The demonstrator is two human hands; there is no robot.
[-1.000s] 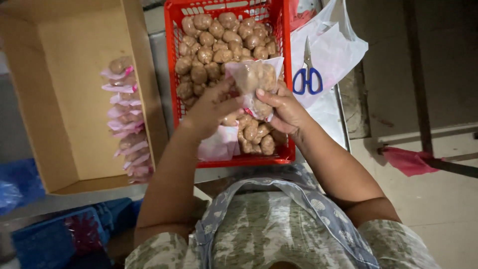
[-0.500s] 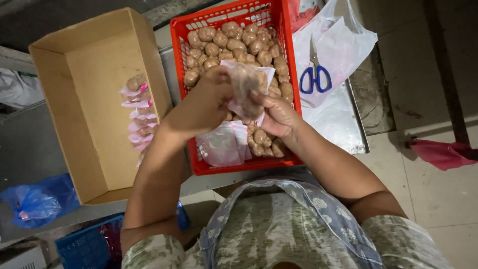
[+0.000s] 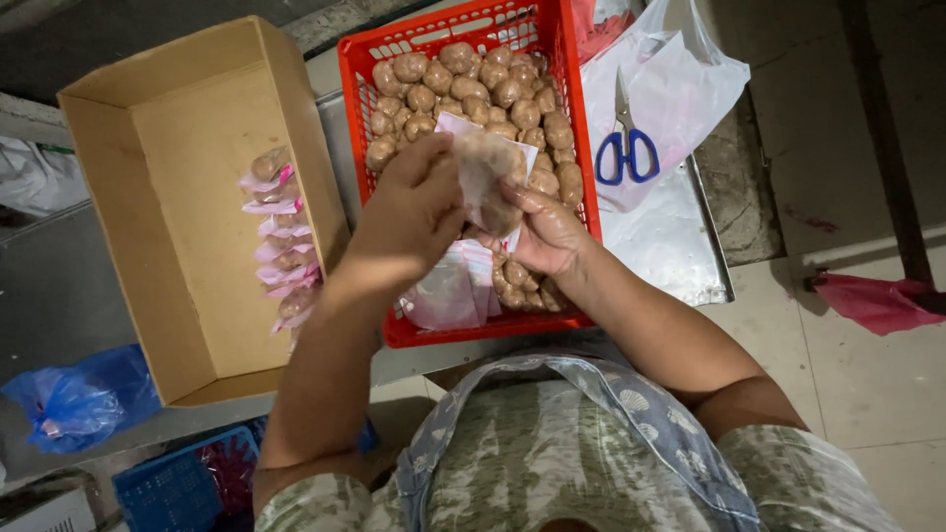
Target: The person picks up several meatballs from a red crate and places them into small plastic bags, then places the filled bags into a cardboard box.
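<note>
- We are gripping a small clear bag point(image 3: 490, 177) of brown round pieces above the red crate point(image 3: 576, 148), our left hand point(image 3: 414, 212) pinching its top edge and our right hand point(image 3: 542, 232) cupping it from below.
- Compared with a second ago, we are holding the bag higher and pinching its mouth, so this pack is looking filled.
- At nine o'clock, a cardboard box point(image 3: 177, 158) is holding finished pink-edged packs point(image 3: 281, 236).
- At two o'clock, blue-handled scissors point(image 3: 626, 148) are lying on white plastic point(image 3: 680, 89) across a metal tabletop point(image 3: 680, 256); a pale tiled floor point(image 3: 867, 374) is showing at four o'clock.
</note>
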